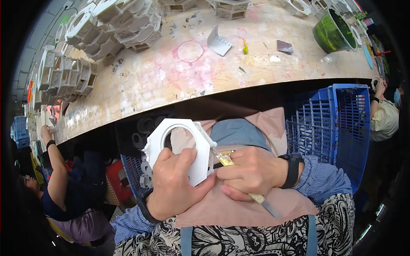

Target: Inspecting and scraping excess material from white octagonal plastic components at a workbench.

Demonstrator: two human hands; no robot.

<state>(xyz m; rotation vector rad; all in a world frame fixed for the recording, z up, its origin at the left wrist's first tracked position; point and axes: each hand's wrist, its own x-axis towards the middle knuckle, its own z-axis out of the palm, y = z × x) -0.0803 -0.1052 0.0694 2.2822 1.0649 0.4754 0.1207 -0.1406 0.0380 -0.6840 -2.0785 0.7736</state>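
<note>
Low in the middle of the frame, the left hand is closed around a white octagonal plaster frame with a round opening, thumb across its front face and fingers behind, holding it upright over the lap. Just to the right, the right hand is clenched on a slim metal scraper with a yellow-stained handle; its tip meets the frame's right edge, and the other end of the tool sticks out below the hand toward the lower right. A black wristband sits on the right wrist, and a pinkish cloth apron covers the lap beneath both hands.

Right of the hands stands a blue slatted plastic crate, and another blue crate edge shows just left of the left hand. Across the upper half runs a worn wooden workbench smeared with pink and white — stacks of similar white frames crowd its upper left, a green bowl sits at the upper right, and a curled scrap of white paper lies near the top centre. Another person's arm reaches up to the bench at the left edge, and a second person is at the far right.
</note>
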